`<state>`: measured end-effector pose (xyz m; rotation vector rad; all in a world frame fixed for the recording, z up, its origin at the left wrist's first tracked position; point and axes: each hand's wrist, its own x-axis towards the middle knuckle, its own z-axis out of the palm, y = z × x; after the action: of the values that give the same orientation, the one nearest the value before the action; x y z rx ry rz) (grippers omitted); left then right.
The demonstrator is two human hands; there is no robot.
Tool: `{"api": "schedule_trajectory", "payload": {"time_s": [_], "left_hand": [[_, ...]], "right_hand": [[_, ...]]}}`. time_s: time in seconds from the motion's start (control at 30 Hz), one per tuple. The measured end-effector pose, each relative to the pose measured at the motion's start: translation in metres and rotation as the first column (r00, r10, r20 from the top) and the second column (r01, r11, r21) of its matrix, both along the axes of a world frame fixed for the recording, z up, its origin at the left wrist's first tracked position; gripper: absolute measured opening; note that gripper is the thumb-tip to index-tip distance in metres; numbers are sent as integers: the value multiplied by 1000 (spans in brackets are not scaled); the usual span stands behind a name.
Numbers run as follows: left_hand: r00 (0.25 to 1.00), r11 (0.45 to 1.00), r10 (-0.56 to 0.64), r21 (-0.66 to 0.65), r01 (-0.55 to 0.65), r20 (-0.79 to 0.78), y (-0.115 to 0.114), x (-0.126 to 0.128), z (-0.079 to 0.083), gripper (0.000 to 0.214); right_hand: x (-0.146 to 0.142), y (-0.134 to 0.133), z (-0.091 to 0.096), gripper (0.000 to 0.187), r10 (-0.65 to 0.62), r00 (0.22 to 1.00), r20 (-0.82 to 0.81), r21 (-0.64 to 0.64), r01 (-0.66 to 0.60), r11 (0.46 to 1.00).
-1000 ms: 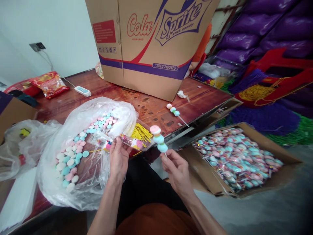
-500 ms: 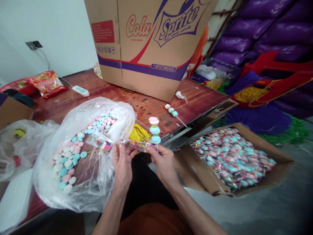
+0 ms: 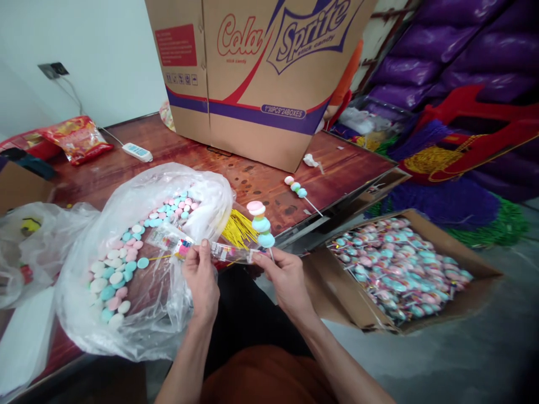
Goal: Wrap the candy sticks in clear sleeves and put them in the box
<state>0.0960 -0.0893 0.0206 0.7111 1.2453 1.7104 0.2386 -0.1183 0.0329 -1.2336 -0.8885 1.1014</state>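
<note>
My left hand (image 3: 202,285) pinches a clear printed plastic wrapper (image 3: 229,252), which stretches across to my right hand (image 3: 287,281). The right fingers are closed on the wrapper's other end and on the stick of a marshmallow skewer (image 3: 261,225). Pink, white and blue pieces sit stacked on that stick, upright above the fingers and outside the wrapper. Left of my hands lies an open clear plastic bag (image 3: 80,314) with loose marshmallows (image 3: 112,275) in it. Yellow twist ties (image 3: 240,229) lie just behind the wrapper.
Another marshmallow skewer (image 3: 296,187) lies near the table's right edge. A tall carton (image 3: 248,132) stands at the back, an orange sleeve (image 3: 354,73) partly behind it. At lower right, an open box (image 3: 353,314) holds many wrapped candies. A red snack packet (image 3: 78,139) lies back left.
My left hand has shifted slightly left, and the wrapper now spans a wider gap between my hands. The skewer in my right hand leans a little more to the left.
</note>
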Motion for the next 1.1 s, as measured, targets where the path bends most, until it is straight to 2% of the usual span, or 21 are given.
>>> {"api": "schedule_trajectory", "payload": {"time_s": [0.13,0.27,0.47,0.63,0.7,0.87,1.0,1.1], "left_hand": [[982,995,-89,-34,96,169,2,-2,0,34],[961,992,-106,-34,118,255,5,-3,-1,37],[939,997,17,-71,8,343,7,2,0,35],[895,978,-141,-80,192,424,-4,10,10,46],[890,966,-159,-119,230,427,-9,13,12,42],[889,965,-119,-158,208,443,-8,16,12,28],[859,955,-40,-232,183,511,1,13,12,29],[862,957,-20,-240,163,506,7,8,12,32]], "right_hand": [[-1,2,0,25,-28,999,-19,-7,28,1000],[-3,2,-2,21,-37,999,-25,-25,36,999],[-5,5,-3,25,-60,997,-41,-36,58,998],[-4,11,0,27,-117,993,-23,-17,116,993],[-3,12,2,27,-118,993,8,-9,118,993],[-5,12,7,29,-73,993,93,-15,75,997],[1,7,12,37,-45,988,150,31,41,999],[12,-2,13,39,-76,976,203,90,58,994]]}}
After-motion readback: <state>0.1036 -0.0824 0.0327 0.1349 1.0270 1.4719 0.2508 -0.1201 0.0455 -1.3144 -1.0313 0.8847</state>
